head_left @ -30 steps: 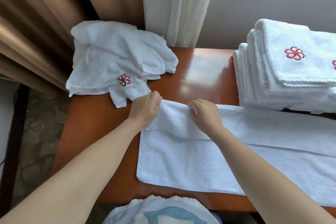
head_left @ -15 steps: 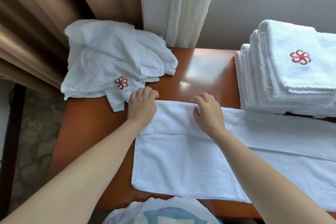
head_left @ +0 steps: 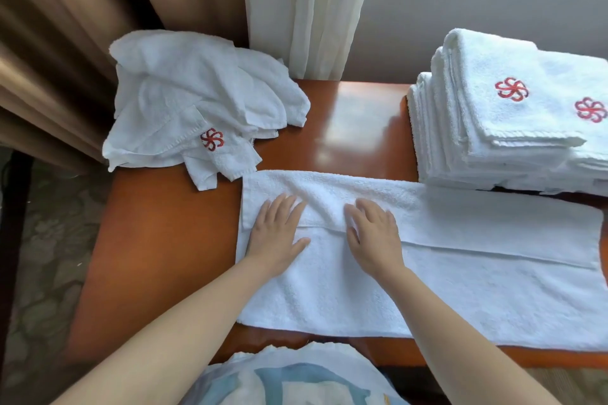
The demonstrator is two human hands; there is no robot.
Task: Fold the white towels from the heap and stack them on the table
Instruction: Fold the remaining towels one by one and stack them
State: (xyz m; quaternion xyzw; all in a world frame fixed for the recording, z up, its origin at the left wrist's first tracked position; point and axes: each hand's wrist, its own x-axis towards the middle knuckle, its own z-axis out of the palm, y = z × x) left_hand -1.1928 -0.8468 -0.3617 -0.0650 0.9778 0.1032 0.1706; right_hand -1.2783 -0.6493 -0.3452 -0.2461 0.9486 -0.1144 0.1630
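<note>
Sliding back from the far fold, our left grip (head_left: 276, 237) and right grip (head_left: 375, 237) lie flat and released on the towel (head_left: 477, 289), spread before the stack (head_left: 487, 154). Soft and limp, it wants pinching at corners, we judge.

Spread towel (head_left: 460, 289): white terry cloth, matt, nubbly pile.
Heap (head_left: 197, 102): thinner white cloth, creased, red stitched emblem.
Stack (head_left: 513, 128): thick terry, red embroidery.
Table (head_left: 355, 128): reddish-brown wood, glossy, reflective.
Curtains (head_left: 312, 3): sheer white fabric; brown drape, slight sheen.

Two hands (head_left: 278, 233) (head_left: 373, 237), one flat towel (head_left: 460, 273), one heap (head_left: 184, 99), one stack (head_left: 493, 148), one table (head_left: 158, 256)
</note>
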